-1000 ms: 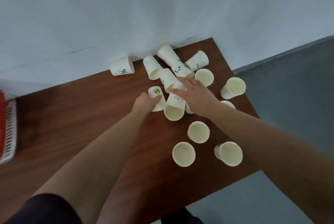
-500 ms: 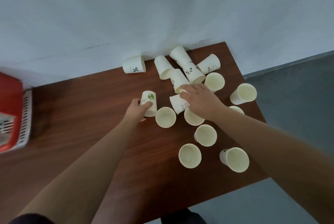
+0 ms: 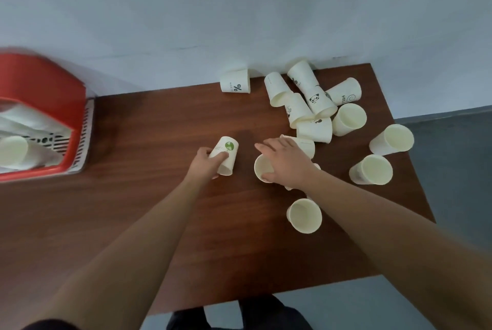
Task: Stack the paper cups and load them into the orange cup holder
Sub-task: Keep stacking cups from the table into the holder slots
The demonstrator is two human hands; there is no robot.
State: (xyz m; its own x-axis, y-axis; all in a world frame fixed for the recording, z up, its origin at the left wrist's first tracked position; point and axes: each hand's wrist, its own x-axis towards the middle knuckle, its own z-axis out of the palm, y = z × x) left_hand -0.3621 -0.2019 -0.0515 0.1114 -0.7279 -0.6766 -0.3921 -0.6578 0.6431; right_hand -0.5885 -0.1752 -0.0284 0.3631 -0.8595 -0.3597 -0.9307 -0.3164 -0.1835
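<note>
While I watch through the head camera, a dark brown wooden table (image 3: 159, 210) fills the view. Its far edge sits against a pale grey wall (image 3: 239, 10), and grey floor (image 3: 452, 156) shows to the right.

The left hand (image 3: 205, 164) curls around a green-logo cup (image 3: 226, 154) near the table's middle. The cup is tilted, its long axis running away from the person, with the base far and the mouth near.

Just beside it, the right hand (image 3: 287, 164) reaches over an upright cup (image 3: 263, 167), fingers past the far rim and thumb at the near rim. I cannot tell whether it grips.

A pile of cups (image 3: 314, 100) lies sideways by the wall, mouths mostly toward the person. A percent-mark cup (image 3: 235, 84) lies apart to the pile's left. Other cups, such as the nearest cup (image 3: 304, 216), stand mouth up.

The orange cup holder (image 3: 40, 82) sits blurred at the left edge. Inside it are white material and one lying cup (image 3: 12, 150).
</note>
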